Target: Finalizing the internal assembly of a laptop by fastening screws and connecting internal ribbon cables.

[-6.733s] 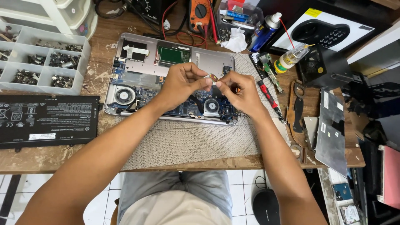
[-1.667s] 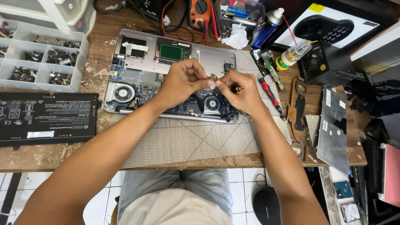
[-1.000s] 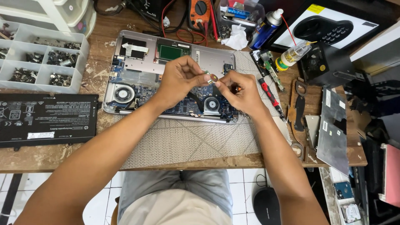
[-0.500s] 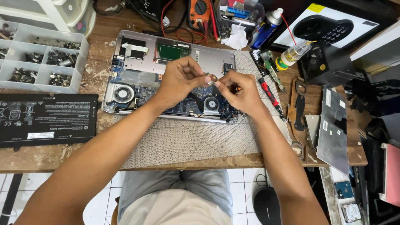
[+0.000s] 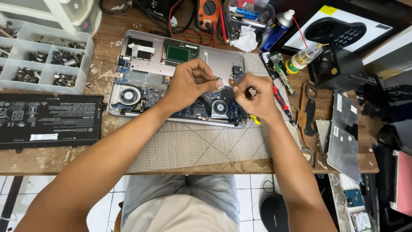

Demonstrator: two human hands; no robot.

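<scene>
Over the opened laptop [image 5: 141, 64] at the middle of the desk [image 5: 47, 159], the left hand [image 5: 191, 83] pinches a small metal part [image 5: 220, 83] between thumb and fingertips, held just above the circuit board near the right fan [image 5: 219, 107]; the right hand [image 5: 253, 92] is closed beside it, fingers curled, seemingly on a thin tool, though what it grips I cannot tell; a black battery [image 5: 47, 120] lies at the desk's left edge below a parts tray [image 5: 43, 56]; red-handled screwdrivers [image 5: 281, 101] rest toward the right edge; the risk, as I judge it: so small a part may slip from the pinch and drop among the board's components, or a slipping tool tip may scratch the board
</scene>
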